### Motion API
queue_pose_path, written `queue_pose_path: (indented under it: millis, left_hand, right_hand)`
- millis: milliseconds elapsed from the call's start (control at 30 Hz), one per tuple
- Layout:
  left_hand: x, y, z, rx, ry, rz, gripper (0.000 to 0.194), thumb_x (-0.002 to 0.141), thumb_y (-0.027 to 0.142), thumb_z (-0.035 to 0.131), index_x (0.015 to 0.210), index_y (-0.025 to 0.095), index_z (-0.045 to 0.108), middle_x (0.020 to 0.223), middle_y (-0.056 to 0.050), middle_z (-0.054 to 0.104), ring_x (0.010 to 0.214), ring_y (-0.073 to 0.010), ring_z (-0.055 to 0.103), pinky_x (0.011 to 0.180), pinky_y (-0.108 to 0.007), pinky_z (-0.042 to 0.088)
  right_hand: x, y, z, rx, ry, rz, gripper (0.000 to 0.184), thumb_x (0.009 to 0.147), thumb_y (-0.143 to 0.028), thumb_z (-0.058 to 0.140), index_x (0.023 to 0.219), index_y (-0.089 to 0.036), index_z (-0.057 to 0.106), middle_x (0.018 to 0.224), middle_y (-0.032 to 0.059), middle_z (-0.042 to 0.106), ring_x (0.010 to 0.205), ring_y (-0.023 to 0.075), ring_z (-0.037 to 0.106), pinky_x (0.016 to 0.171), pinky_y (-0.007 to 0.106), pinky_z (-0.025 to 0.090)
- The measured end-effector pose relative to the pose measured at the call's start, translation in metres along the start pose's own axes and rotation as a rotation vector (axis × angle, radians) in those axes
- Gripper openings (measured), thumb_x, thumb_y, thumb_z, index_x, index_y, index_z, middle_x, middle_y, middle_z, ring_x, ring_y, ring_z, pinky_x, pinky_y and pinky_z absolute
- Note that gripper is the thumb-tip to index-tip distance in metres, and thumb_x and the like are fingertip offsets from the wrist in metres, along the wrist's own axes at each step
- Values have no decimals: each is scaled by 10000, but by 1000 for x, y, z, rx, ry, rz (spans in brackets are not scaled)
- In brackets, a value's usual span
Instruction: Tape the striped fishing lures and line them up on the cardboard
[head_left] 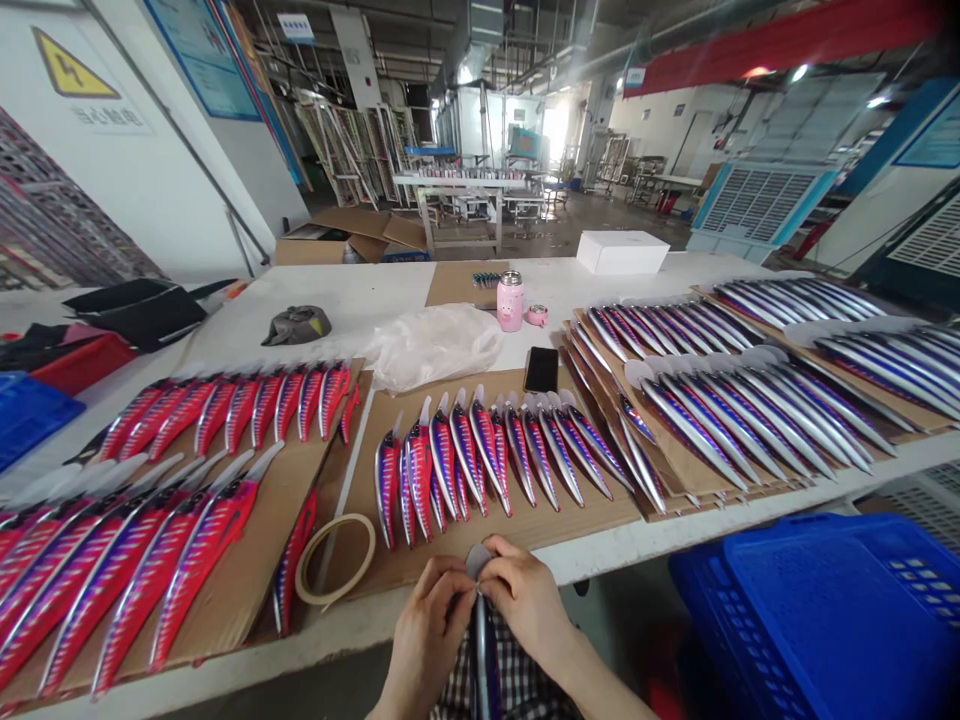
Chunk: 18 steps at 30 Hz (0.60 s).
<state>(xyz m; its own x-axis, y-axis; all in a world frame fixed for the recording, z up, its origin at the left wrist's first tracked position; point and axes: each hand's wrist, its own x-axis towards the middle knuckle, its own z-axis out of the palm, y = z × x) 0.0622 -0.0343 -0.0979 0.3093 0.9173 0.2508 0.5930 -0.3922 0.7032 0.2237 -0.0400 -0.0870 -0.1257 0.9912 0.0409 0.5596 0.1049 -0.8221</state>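
Held lure (484, 660) pinched near its lip

Head view: left hand (430, 618) and right hand (531, 598) are together, fingertips clamped on it beside the clear lip (477, 560), body hanging below them, likely for fine control. Beyond the hands, a lure row (466, 445) lies side by side on cardboard (540, 526), presumably against rubbing.

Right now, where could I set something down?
Bare tabletop shows between the pink bottle and the white box, and behind the plastic bag. Fishing lures crowd the left, right and middle front.
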Motion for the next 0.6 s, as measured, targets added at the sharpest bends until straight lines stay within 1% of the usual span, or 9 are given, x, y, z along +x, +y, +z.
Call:
queue_pose_path:
  millis: [133, 233, 300, 433, 600]
  left_hand:
    - [-1, 1, 1, -11, -14, -40, 222, 913, 269, 464, 745, 215, 599, 894, -40, 591, 800, -178, 634, 722, -276, 517]
    - [-1, 3, 2, -18, -25, -64, 242, 923, 268, 435, 741, 214, 584, 896, -41, 583, 805, -181, 630, 733, -290, 512]
    - [-1, 4, 3, -20, -33, -74, 249, 926, 265, 417, 741, 215, 576, 893, -41, 581, 812, -185, 627, 744, -300, 509]
    - [0, 5, 3, -23, -46, -93, 243, 922, 256, 413, 739, 214, 567, 890, -42, 578, 814, -190, 626, 749, -310, 507]
    - [1, 5, -2, -39, -67, -89, 254, 927, 268, 410, 742, 211, 574, 887, -46, 580, 818, -190, 620, 751, -310, 510]
  right_hand:
    - [0, -2, -2, -7, -13, -22, 200, 819, -45, 623, 713, -206, 677, 929, -17, 639, 793, 131, 628, 714, 196, 414]
    - [0, -2, -5, -11, -33, -48, 189, 847, -69, 604, 759, -215, 685, 949, -12, 634, 813, 134, 624, 733, 197, 417]
    - [0, -1, -7, -11, -50, -58, 197, 842, -55, 600, 781, -220, 688, 957, -12, 638, 826, 135, 627, 742, 193, 420]
    - [1, -2, -6, -10, -43, -30, 206, 792, -14, 624, 763, -208, 686, 988, -3, 653, 854, 145, 641, 757, 199, 422]
    - [1, -6, -2, -5, -18, 10, 196, 785, -23, 630, 726, -204, 679, 987, -10, 666, 850, 146, 652, 743, 202, 420]
